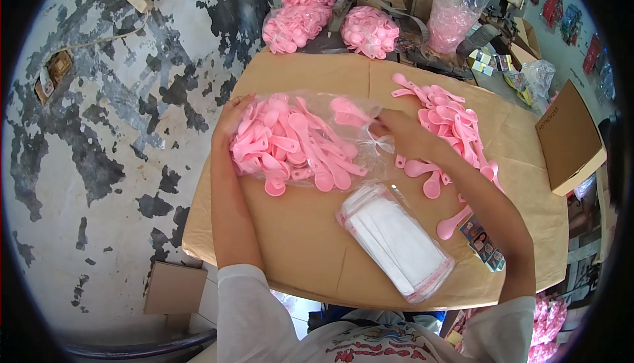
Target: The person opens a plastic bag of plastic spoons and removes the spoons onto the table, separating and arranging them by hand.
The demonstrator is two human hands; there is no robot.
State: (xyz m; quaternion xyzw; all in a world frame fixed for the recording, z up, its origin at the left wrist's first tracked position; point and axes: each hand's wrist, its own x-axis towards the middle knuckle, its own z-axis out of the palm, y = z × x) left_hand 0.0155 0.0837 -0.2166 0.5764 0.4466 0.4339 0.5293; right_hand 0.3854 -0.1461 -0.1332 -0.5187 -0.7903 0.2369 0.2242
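Note:
A clear plastic bag (310, 101) full of pink plastic spoons (284, 138) lies on the brown paper-covered table. My left hand (231, 117) grips the bag's far left side, its fingers partly hidden by the plastic. At the bag's right end, my right hand (396, 130) is closed on a pink spoon (348, 109), whose bowl shows through the film; how many it holds I cannot tell. Bunched clear plastic (376, 145) sits just under these fingers. Loose pink spoons (452, 115) lie in a pile beyond my right forearm.
A packet of clear plastic sleeves (396, 241) lies nearest me, with small printed cards (483, 244) under my right arm. Filled bags of pink pieces (370, 31) stand behind the table. An open cardboard box (571, 138) is at the right; a peeling wall (112, 132) rises left.

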